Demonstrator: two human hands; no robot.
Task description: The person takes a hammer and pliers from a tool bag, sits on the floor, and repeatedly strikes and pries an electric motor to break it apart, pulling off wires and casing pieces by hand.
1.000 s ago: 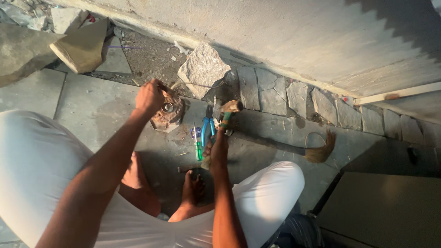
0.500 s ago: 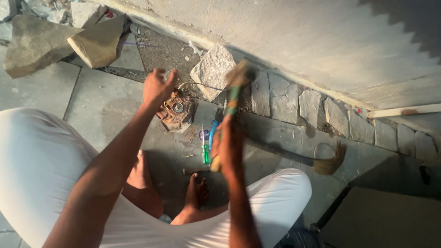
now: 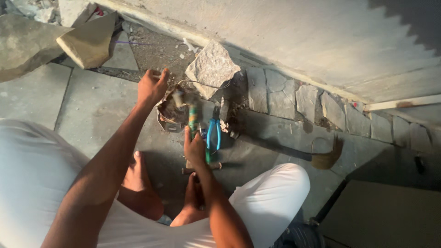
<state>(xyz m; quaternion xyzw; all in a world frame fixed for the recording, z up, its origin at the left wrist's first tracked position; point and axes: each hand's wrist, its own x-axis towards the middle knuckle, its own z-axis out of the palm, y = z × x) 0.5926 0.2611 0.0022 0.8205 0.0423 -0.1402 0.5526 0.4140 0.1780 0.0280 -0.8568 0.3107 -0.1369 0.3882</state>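
Right hand [image 3: 195, 149]: fist closed round a hammer [image 3: 192, 120] handle, its blurred head down on a rusty metal part [image 3: 169, 112] lying on the paving beside a stone block [image 3: 212, 69]. Left hand [image 3: 151, 87]: fingers spread, holding nothing, at the part's far edge (contact unclear). Blue-handled pliers [image 3: 212, 133] lie just right of the hammer; broom [image 3: 324, 158] well apart.

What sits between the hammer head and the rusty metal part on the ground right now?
Nothing visible does. The hammer in the right hand blurs right over the rusty metal part. The left hand steadies the part's far edge; blue-handled pliers lie off to the side.
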